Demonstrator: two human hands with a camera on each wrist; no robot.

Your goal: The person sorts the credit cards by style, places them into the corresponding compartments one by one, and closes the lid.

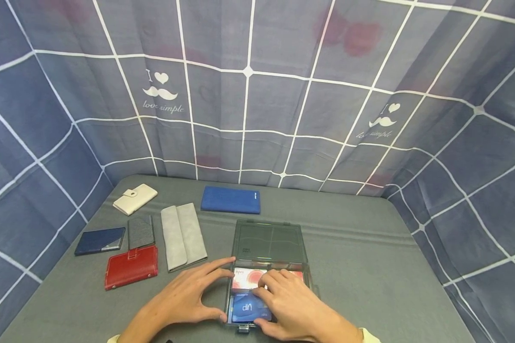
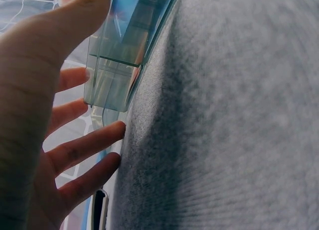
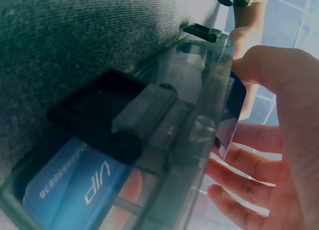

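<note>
A translucent grey-green plastic case (image 1: 269,242) lies on the table with its lid folded back. In the head view, a blue VIP card (image 1: 250,307) is at its front left compartment, behind it a white card with red circles (image 1: 248,277). My right hand (image 1: 293,302) reaches over the case and pinches the blue VIP card between thumb and fingers; the card's dark edge (image 3: 233,113) shows there in the right wrist view. Another blue VIP card (image 3: 82,185) shows through the case wall. My left hand (image 1: 193,291) rests along the case's left side, fingers spread, thumb at the front corner.
Left of the case lie a light grey folded wallet (image 1: 183,237), a red snap wallet (image 1: 131,267), a dark grey card holder (image 1: 140,232), a navy card holder (image 1: 100,240) and a cream wallet (image 1: 135,198). Behind stands a checked curtain; before it lies a blue wallet (image 1: 230,200).
</note>
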